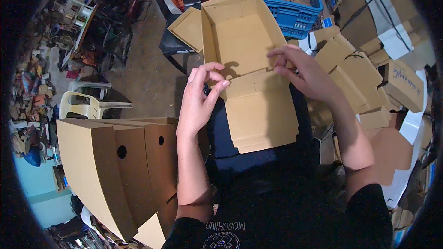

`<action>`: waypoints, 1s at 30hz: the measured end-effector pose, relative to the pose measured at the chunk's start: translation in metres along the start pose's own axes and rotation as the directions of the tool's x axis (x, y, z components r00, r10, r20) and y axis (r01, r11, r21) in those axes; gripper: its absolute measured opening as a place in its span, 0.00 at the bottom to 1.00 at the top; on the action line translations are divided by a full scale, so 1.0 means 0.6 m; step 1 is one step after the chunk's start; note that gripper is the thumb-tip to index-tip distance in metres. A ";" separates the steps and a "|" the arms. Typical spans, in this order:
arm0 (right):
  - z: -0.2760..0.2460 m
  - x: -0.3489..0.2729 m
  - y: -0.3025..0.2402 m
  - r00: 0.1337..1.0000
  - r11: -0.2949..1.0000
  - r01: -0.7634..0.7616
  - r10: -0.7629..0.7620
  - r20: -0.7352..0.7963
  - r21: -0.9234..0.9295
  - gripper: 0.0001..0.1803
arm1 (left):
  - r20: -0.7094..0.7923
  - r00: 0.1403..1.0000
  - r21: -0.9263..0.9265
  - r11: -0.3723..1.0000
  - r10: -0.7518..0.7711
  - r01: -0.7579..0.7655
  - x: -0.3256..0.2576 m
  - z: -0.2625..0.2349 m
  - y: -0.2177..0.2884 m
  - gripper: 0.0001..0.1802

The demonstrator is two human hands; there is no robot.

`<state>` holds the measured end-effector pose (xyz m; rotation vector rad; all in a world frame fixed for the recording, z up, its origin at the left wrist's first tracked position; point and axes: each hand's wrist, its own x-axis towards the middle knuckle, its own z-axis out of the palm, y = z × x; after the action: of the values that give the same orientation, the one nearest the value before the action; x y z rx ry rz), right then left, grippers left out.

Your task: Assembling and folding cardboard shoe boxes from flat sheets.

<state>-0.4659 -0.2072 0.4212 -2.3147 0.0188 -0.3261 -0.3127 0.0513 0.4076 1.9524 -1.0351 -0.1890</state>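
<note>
Open cardboard box (244,37) sits over lap (251,162), end flap (260,113) spread near. Left hand (198,94) curls at box's near left corner; cannot tell if gripping. Right hand (307,74) by near right corner, fingers and thumb parted.

Forearms (193,168) forward, left fingers (203,72) curved, parted — right fingers (288,53) likewise

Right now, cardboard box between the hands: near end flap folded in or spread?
Spread: the near flap extends outward from the box, not over its interior; left hand and right hand are near its corners.
</note>
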 end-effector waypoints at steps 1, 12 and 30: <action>0.001 0.000 0.005 1.000 1.000 0.027 -0.027 -0.003 -0.003 0.16 | 0.001 1.000 0.000 1.000 0.001 -0.001 0.000 0.000 -0.001 0.20; 0.008 -0.004 0.007 0.999 0.995 0.044 -0.042 -0.019 0.089 0.17 | 0.052 0.998 -0.132 0.991 -0.018 0.025 -0.008 -0.004 0.004 0.27; 0.008 -0.041 0.025 0.953 0.951 0.198 -0.244 -0.181 -0.239 0.19 | -0.120 0.934 0.275 0.915 0.336 -0.294 -0.018 0.011 -0.021 0.14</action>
<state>-0.4874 -0.2113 0.4017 -2.4942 -0.1085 -0.7137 -0.3152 0.0579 0.3915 1.9495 -1.2961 0.2955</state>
